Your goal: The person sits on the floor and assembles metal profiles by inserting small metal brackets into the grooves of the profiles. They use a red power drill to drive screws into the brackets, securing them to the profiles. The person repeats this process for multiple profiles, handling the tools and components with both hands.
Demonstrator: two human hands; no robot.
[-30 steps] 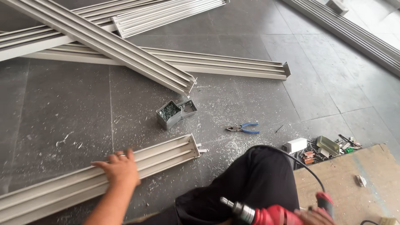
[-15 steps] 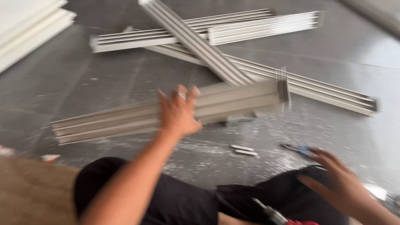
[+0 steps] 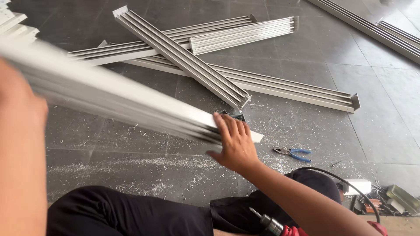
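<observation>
Lifted off the floor (image 3: 109,170) now: long slatted aluminium grille (image 3: 131,105), blurred mid-swing. Right hand (image 3: 234,144) gripping its end; left hand (image 3: 19,105) at 9 o'clock, grip unclear. Blue pliers (image 3: 293,154) lying at 3 o'clock.

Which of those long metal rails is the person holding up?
The blurred pale rail in front, lifted by both hands; the other rails lie flat on the floor.
</observation>
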